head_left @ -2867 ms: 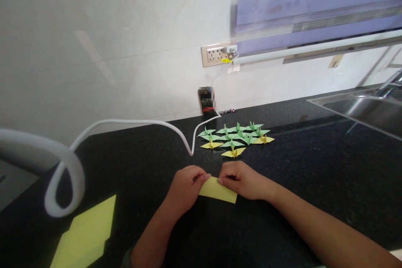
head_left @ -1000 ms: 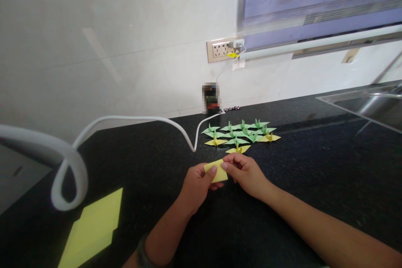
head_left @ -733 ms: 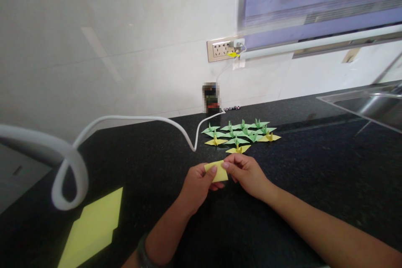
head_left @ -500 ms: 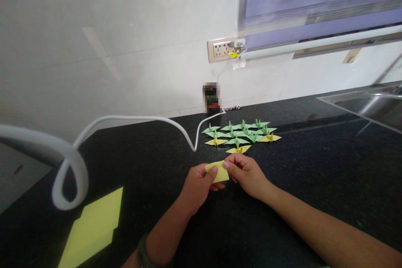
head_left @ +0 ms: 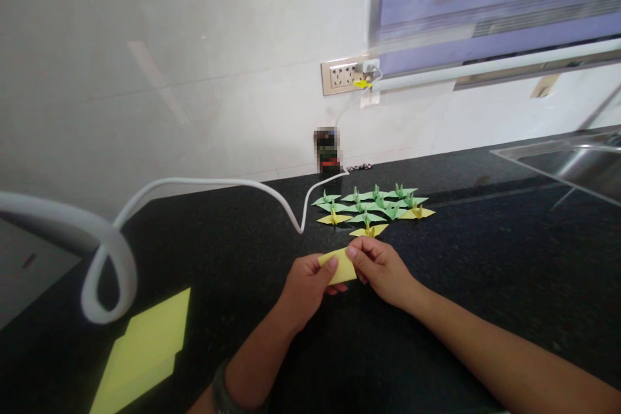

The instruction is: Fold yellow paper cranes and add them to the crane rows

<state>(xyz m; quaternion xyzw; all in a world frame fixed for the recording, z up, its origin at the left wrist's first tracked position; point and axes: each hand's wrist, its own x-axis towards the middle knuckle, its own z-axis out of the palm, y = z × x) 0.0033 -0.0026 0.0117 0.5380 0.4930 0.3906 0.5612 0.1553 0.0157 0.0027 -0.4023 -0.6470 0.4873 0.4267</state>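
Between my two hands is a small folded piece of yellow paper [head_left: 342,268], held above the dark countertop. My left hand [head_left: 310,281] grips its left side, thumb on top and fingers beneath. At the paper's upper right corner, my right hand [head_left: 381,268] pinches it between thumb and fingers. Just beyond my hands stand several folded paper cranes: green cranes [head_left: 383,204] in rows, with a yellow crane [head_left: 369,231] nearest my right hand. Flat yellow paper sheets [head_left: 150,336] lie overlapping at the lower left.
A white cable [head_left: 218,182] loops in from the left across the black countertop [head_left: 233,239]. A pixelated upright object [head_left: 328,150] stands against the wall, below a power socket [head_left: 342,76]. At the right is a metal sink [head_left: 582,162].
Both hands keep hold of the yellow paper, which has shifted very slightly to the right. Nothing else has visibly moved.
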